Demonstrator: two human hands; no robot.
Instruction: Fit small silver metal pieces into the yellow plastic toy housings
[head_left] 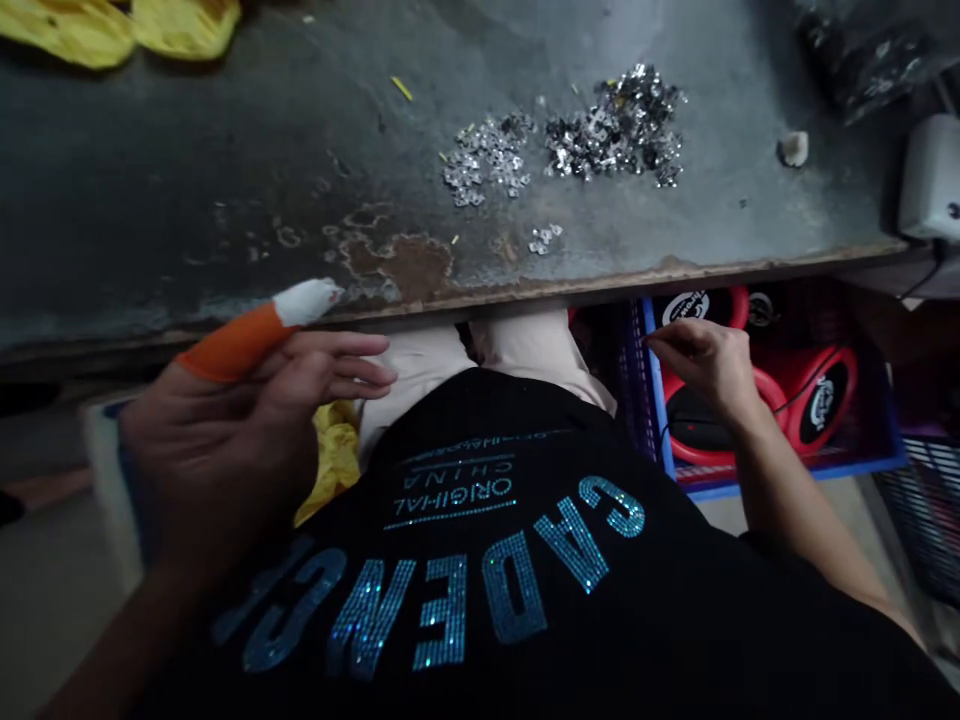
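Pieces of metal [538,241] lie forward on the tabletop [225,150], nearer my right hand [712,365], pinched narrow, its contents unclear; my left hand [225,425] is loosely open.

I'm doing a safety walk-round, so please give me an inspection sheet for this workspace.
Surface: grey worktop, worn, with a brown patch near its front edge.
Job's things: small metal pieces, loose in two piles, a few nearer the edge.
Clutter: yellow scrap, white lump, clear bag with dark contents.
Hands: left hand open, one finger wrapped in orange and white; right hand pinched, contents unclear.
Cables: thin dark cable hanging below the white device.
Surroundings: blue-rimmed crate holding red-rimmed items, under the front edge.
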